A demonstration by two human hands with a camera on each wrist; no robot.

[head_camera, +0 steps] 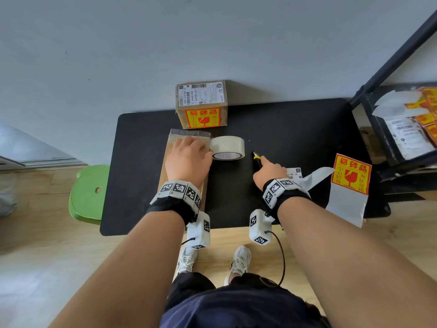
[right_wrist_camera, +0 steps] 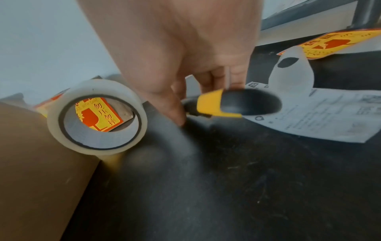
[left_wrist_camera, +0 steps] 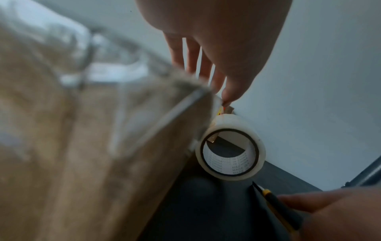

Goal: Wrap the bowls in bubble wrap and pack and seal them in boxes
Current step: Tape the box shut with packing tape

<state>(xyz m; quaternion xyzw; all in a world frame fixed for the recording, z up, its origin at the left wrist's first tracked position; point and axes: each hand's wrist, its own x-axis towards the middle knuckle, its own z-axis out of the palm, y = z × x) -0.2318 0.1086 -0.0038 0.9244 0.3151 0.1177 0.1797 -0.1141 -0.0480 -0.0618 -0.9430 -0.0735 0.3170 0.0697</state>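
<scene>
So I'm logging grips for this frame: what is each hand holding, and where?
The right hand grips the utility knife by its handle. The left hand rests flat on the cardboard box, holding nothing.

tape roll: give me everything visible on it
The tape roll is clear packing tape on a pale core printed "MADE IN CHINA" inside. It stands on its edge on the black mat, hole facing the person, against the right side of the cardboard box. A strip runs from it onto the box top, where the left hand presses. The cutter lies apart, to its right.
</scene>
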